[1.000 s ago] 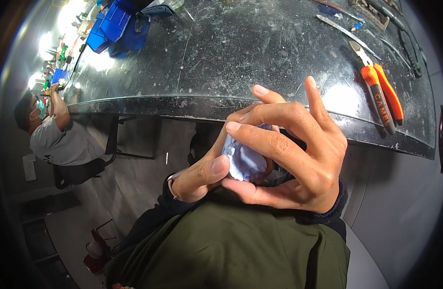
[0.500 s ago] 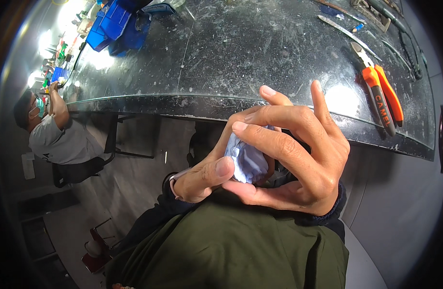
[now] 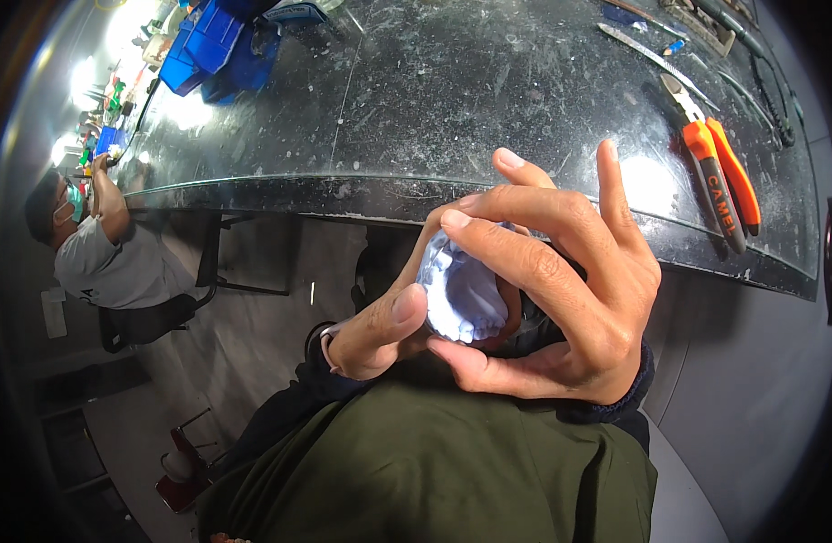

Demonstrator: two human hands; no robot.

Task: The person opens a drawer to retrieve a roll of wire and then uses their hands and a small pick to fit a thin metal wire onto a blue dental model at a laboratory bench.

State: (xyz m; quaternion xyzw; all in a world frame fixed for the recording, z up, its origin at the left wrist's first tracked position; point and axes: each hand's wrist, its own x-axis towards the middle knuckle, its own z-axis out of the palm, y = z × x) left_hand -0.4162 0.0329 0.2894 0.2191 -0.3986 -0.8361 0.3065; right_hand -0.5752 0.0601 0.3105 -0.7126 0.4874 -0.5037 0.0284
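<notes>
Between both hands, just in front of the bench edge, is a pale blue-grey dental cast [image 3: 466, 294] with its row of teeth and hollow palate turned up toward me. My left hand [image 3: 377, 333] is closed around its left side, thumb beside the teeth and the other fingers mostly hidden behind. My right hand [image 3: 583, 290] pinches the cast from the right. Its thumb is at the lower front edge and its index finger reaches over the top. The remaining right fingers are raised, the little one pointing up.
Orange-and-black cutting pliers [image 3: 719, 181] lie at the right of the black bench [image 3: 416, 100], near a slim metal file [image 3: 656, 59]. Blue plastic bins [image 3: 203, 50] stand at the back left. Another person [image 3: 113, 235] sits at the bench's far left.
The dental cast has been turned in my hands, so its teeth and palate show more plainly. My left thumb has shifted slightly left and up, and the right fingers have risen a little.
</notes>
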